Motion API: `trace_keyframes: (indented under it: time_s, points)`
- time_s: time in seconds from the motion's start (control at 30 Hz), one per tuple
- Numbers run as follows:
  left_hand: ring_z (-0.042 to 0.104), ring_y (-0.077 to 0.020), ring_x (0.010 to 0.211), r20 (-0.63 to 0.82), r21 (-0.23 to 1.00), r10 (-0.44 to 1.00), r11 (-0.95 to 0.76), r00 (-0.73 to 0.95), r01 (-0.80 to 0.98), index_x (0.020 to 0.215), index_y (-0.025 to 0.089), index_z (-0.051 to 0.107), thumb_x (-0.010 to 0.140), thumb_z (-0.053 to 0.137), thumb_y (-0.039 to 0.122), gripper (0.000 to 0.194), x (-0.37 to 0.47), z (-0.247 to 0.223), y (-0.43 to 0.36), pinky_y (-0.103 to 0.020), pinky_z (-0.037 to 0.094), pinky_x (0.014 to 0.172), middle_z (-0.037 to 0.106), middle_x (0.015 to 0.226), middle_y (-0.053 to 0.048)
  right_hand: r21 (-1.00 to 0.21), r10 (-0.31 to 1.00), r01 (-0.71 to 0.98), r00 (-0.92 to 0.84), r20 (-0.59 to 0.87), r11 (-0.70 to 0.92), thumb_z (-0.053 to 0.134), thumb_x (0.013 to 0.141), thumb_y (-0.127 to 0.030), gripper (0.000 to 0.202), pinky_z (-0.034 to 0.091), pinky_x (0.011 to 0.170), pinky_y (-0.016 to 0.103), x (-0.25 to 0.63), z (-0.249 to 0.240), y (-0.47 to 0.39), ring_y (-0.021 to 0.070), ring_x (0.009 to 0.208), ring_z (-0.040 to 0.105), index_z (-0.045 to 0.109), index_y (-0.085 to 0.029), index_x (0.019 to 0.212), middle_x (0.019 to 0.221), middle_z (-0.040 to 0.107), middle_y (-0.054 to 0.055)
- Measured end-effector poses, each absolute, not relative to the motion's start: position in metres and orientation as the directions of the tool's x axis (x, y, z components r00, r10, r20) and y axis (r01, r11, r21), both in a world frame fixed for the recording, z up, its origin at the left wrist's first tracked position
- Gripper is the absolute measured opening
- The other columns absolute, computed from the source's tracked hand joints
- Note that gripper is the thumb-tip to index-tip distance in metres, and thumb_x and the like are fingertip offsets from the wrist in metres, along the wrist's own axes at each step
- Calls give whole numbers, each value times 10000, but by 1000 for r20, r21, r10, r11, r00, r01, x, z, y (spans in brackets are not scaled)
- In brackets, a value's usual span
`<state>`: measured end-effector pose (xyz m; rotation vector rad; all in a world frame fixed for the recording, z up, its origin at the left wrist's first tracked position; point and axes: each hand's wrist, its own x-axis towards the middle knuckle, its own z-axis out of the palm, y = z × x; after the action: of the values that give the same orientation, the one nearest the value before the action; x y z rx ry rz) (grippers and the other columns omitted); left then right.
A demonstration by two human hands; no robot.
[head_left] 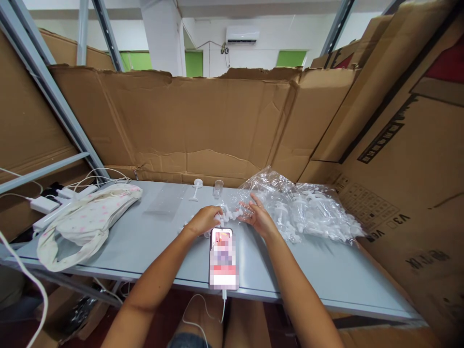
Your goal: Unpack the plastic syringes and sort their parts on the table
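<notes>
Between left hand (206,220) and right hand (261,220) are white parts (229,214). Left grip cannot be determined; right is wide.

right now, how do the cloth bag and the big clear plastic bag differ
The cloth bag is opaque, off-white with pink marks; the plastic bag is see-through, showing white pieces inside. The cloth bag lies apart, left of the left hand; the plastic bag lies mostly right of the right hand. Both rest on the table.
</notes>
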<state>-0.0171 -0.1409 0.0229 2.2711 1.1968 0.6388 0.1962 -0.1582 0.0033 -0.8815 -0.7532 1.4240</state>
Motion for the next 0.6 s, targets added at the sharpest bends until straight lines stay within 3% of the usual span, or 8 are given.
trace_keyframes:
  time_s: [0.2, 0.6]
  points:
    - [571, -207, 817, 172, 589, 846, -500, 505, 635, 962, 202, 635, 652, 594, 148, 318, -17, 20, -141, -295, 420, 768, 621, 937, -54, -891, 999, -455, 39, -34, -13, 646, 754, -302, 643, 585, 650, 401, 202, 9, -161, 213, 761, 692, 356, -367, 1325, 1003, 689, 32]
    - [539, -248, 975, 280, 557, 816, -567, 506, 606, 999, 199, 639, 772, 525, 218, 255, -14, 22, -141, -341, 383, 871, 634, 976, -78, -938, 990, -345, 137, -18, 31, 622, 768, -325, 593, 569, 647, 315, 212, 20, -165, 161, 744, 687, 385, -402, 1306, 963, 700, -6]
